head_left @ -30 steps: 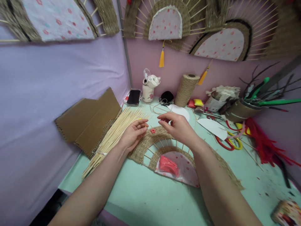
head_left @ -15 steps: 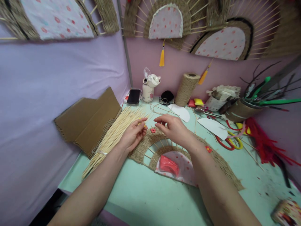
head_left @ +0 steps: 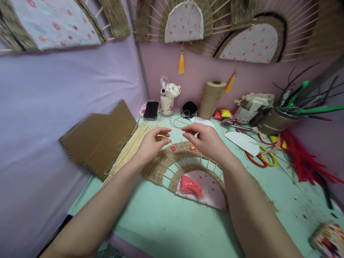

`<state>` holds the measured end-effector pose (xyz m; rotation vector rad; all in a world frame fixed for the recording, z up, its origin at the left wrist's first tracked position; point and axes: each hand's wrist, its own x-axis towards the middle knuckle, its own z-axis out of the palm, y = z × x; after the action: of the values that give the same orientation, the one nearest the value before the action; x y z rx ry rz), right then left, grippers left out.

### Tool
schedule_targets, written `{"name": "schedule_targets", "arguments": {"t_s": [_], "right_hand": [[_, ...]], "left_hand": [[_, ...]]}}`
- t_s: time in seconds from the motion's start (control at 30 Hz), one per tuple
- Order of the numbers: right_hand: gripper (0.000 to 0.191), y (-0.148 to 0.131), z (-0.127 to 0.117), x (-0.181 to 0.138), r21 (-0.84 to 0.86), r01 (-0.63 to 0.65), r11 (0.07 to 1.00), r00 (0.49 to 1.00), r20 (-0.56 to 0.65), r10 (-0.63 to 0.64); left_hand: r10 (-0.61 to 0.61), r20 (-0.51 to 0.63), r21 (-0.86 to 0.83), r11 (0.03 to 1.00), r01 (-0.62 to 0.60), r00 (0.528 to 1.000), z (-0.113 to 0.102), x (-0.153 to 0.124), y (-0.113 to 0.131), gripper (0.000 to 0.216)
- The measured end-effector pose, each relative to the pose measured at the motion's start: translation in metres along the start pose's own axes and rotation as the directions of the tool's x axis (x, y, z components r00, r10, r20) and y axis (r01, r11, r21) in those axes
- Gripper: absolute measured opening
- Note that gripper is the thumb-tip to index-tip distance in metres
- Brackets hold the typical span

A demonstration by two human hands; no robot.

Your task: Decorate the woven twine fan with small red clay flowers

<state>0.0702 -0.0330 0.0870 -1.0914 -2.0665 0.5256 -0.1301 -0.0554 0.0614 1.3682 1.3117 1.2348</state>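
My left hand (head_left: 153, 143) is raised over the left part of a woven twine fan-shaped piece (head_left: 158, 166), fingers curled around a bit of yellow clay (head_left: 160, 135). Facing it, my right hand (head_left: 201, 138) hovers above the piece's upper edge, thumb and index finger slightly apart, with nothing visible between them. Between the hands, a red clay flower (head_left: 173, 147) and another red flower with a yellow centre (head_left: 192, 147) sit on the twine band. On the dotted cloth half-circle (head_left: 212, 190) rests a packet of red clay (head_left: 191, 186).
Thin sticks (head_left: 126, 147) and folded cardboard (head_left: 99, 138) lie at left. Behind stand a phone (head_left: 151, 109), a white bottle (head_left: 168, 102) and a twine spool (head_left: 212, 98). At right are scissors (head_left: 259, 160), white paper (head_left: 242, 142), red fuzzy stems (head_left: 301, 157) and a tool pot (head_left: 276, 122).
Both hands have risen slightly, and the right hand has shifted a little to the right. A flower with a yellow centre now shows beside it. The camera view has shifted slightly.
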Motion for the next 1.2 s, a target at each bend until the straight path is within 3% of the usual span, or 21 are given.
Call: {"name": "schedule_targets", "arguments": {"t_s": [0.07, 0.23, 0.47, 1.2], "right_hand": [[0.015, -0.001, -0.005, -0.001, 0.011, -0.002, 1.0, 1.0, -0.018, 0.002], [0.016, -0.003, -0.016, -0.001, 0.03, 0.003, 1.0, 0.999, -0.036, -0.002], [0.014, 0.006, -0.023, 0.0, 0.033, 0.012, 0.999, 0.996, -0.089, -0.009], [0.014, 0.003, -0.023, 0.0, 0.034, 0.0, 0.999, 0.998, -0.067, 0.002]], "left_hand": [[0.085, 0.059, 0.262, 0.96, -0.098, 0.995, 0.004, 0.01, 0.001, 0.033], [0.133, 0.059, 0.435, 0.889, -0.146, 0.989, 0.017, 0.019, -0.024, 0.041], [0.137, 0.094, 0.511, 0.844, -0.166, 0.986, 0.019, 0.008, -0.054, 0.044], [0.19, 0.19, 0.711, 0.65, -0.269, 0.963, 0.017, 0.008, -0.053, 0.042]]}}
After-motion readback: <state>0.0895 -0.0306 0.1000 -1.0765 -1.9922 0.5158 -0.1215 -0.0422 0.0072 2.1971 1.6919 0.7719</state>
